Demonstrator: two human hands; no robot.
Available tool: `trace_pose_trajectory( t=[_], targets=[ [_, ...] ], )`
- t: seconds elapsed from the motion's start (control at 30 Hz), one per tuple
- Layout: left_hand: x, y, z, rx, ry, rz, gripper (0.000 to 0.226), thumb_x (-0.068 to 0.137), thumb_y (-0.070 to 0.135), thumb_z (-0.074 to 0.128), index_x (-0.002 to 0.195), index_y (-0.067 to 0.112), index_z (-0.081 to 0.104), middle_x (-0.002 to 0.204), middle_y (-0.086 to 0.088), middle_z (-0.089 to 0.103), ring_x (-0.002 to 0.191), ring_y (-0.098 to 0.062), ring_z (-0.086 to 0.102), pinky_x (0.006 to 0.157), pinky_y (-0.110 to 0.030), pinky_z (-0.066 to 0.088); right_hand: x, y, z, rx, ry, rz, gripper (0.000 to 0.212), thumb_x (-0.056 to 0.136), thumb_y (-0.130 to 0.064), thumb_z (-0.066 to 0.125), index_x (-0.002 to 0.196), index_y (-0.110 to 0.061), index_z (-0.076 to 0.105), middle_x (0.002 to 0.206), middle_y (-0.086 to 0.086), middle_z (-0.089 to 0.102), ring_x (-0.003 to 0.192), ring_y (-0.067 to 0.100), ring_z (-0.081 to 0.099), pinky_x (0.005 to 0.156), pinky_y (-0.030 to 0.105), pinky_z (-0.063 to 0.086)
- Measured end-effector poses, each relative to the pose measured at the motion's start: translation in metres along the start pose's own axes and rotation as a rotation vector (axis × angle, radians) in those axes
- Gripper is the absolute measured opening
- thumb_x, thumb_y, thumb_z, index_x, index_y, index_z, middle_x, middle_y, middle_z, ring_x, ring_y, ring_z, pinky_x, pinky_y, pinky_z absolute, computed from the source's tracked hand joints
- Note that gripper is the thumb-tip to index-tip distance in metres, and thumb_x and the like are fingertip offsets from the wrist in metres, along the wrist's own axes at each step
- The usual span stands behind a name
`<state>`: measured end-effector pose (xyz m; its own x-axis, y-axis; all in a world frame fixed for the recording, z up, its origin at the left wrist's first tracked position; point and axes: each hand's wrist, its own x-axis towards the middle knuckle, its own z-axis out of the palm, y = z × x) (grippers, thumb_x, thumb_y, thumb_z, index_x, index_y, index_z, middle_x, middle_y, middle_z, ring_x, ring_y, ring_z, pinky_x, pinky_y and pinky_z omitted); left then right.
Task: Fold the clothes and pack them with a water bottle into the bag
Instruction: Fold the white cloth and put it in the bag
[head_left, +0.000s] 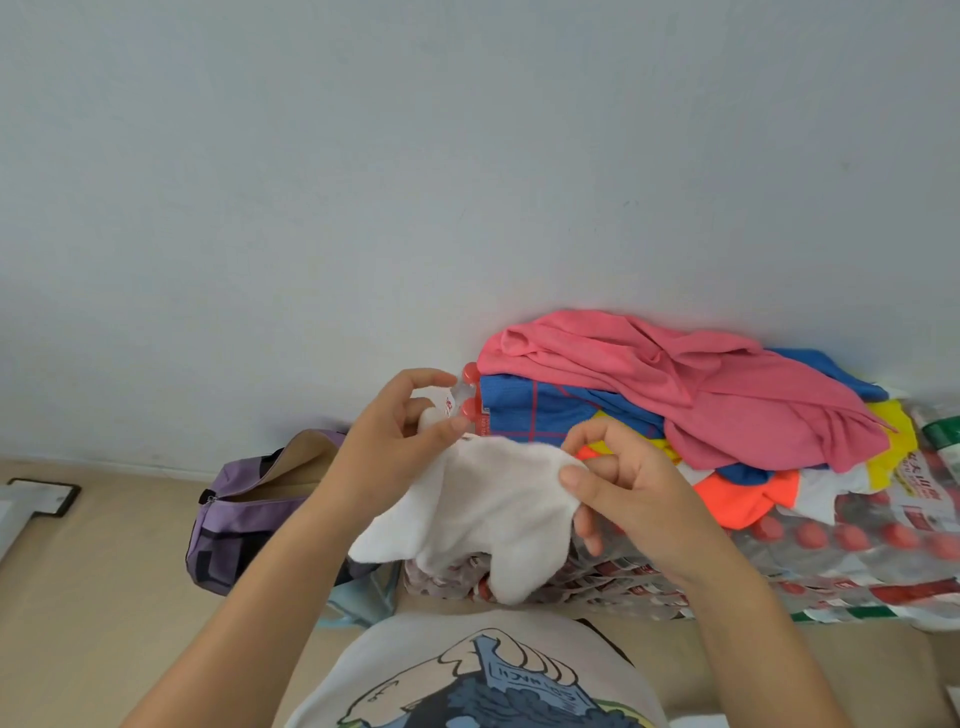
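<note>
White cloth (483, 514) hangs between your 2 hands, held up in front of your chest above the stacked packs of bottles (810, 561). Your left hand (395, 431) pinches its upper left corner between thumb and curled fingers; your right hand (618, 483) grips the upper right edge, thumb on the front face and fingers tucked behind. The lower edge of the cloth droops loose in folds.

Behind the cloth, a heap of clothes (691, 410) lies on the packs against the wall (467, 156): a pink garment on top, blue fabric under it, with yellow, orange and white pieces at the near side. 2 red bottle caps (470, 392) show just beside your left fingertips, next to the blue fabric.

The purple bag (244, 514) sits on the floor (93, 597) to your left, unzipped, its mouth gaping toward you, tan lining showing.
</note>
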<state>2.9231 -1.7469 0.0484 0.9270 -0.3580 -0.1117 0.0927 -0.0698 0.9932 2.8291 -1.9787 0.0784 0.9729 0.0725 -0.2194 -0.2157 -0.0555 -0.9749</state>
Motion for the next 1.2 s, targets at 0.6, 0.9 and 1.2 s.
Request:
trace_pose_trajectory(
  t=[0.6, 0.9, 1.2],
  targets=[
    [-0.018, 0.05, 0.015, -0.194, -0.109, 0.057, 0.022, 0.076, 0.02, 0.074, 0.086, 0.0, 0.072, 0.084, -0.02, 0.074, 0.068, -0.019, 0.067, 0.069, -0.028, 0.056, 0.007, -0.041, 0.036, -0.461, 0.079, -0.288, 0.011, 0.093, -0.017, 0.066, 0.087, -0.027, 0.065, 0.073, -0.004, 0.068, 0.064, 0.015, 0.062, 0.062, 0.033, 0.05],
    [-0.009, 0.063, 0.017, -0.287, 0.044, 0.066, 0.022, 0.074, 0.027, 0.076, 0.08, 0.008, 0.067, 0.089, -0.026, 0.072, 0.087, -0.039, 0.071, 0.082, -0.044, 0.056, 0.003, -0.06, 0.045, -0.39, 0.078, -0.416, 0.008, 0.087, -0.032, 0.067, 0.084, -0.026, 0.063, 0.075, -0.006, 0.063, 0.069, 0.009, 0.057, 0.065, 0.02, 0.044],
    [-0.019, 0.066, 0.024, -0.391, -0.181, 0.004, 0.022, 0.083, 0.025, 0.063, 0.086, 0.005, 0.073, 0.092, -0.013, 0.075, 0.089, -0.022, 0.071, 0.082, -0.028, 0.056, 0.01, -0.061, 0.051, -0.537, 0.356, -0.551, 0.007, 0.086, -0.026, 0.072, 0.084, -0.022, 0.067, 0.073, -0.013, 0.067, 0.061, 0.01, 0.061, 0.055, 0.025, 0.047]
  ],
)
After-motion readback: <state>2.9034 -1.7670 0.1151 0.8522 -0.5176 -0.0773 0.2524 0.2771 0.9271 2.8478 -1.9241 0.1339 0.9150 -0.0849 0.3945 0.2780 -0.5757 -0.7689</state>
